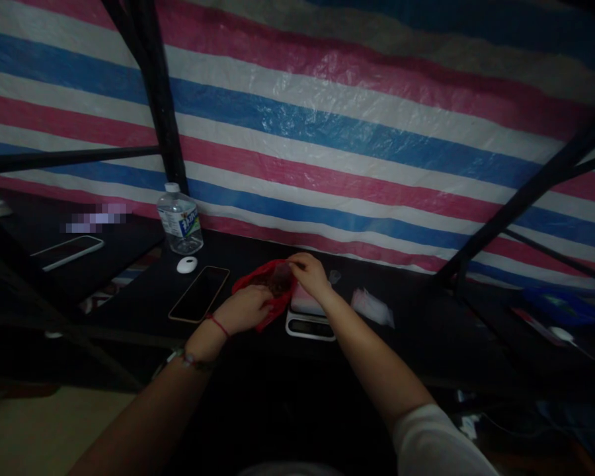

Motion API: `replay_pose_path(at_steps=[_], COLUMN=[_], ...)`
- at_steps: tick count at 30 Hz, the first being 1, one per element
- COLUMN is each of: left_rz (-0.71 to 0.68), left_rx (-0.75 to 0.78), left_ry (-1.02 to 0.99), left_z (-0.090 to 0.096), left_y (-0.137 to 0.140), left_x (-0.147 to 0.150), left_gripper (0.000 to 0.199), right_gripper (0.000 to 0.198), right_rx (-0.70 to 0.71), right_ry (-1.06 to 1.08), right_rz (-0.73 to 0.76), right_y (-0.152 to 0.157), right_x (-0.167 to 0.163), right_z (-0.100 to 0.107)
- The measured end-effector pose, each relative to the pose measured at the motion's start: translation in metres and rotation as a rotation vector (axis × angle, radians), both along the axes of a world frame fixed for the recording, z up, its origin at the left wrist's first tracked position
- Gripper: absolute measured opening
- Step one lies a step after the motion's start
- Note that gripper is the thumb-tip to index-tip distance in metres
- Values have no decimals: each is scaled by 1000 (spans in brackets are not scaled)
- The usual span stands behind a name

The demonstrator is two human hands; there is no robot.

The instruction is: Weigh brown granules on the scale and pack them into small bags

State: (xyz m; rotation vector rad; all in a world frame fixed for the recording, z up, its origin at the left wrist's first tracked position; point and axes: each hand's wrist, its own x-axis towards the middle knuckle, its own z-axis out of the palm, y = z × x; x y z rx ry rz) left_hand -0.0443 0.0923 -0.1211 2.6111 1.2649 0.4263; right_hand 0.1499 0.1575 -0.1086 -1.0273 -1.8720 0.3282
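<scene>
A red plastic bag (242, 283) lies open on the black table, with small brown pieces (276, 286) inside. My left hand (245, 308) reaches over its near side, fingers curled at the contents; what they hold, if anything, is hidden. At the bag's right edge, my right hand (311, 276) pinches a small clear plastic bag (281, 270), which hangs over the brown pieces. Just below my right hand sits a white digital scale (310, 326), its platform partly covered by my wrist. To the right lies a stack of small clear bags (373, 308).
Left of the red bag are a dark phone (199, 294), a white oval case (187, 264) and a clear plastic bottle (180, 221). Another phone (69, 251) lies farther left. Black metal posts (163, 99) stand before a striped plastic sheet (327, 132). A blue item (570, 305) is far right.
</scene>
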Motion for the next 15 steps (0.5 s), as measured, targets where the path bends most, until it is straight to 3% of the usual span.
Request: replay_pose_path(at_steps=[6,15], left_rz=[-72,22], left_rx=[-61,47], left_ry=[-12,-103], left_z=[4,-16], left_y=[-4,1], left_x=[5,17], left_gripper=[38,40], right_gripper=[20,19], right_rx=[59,-5], right_ry=[31,62], right_rz=[28,-34], right_y=[-11,-14], right_x=[-6,-7], right_z=[10,6])
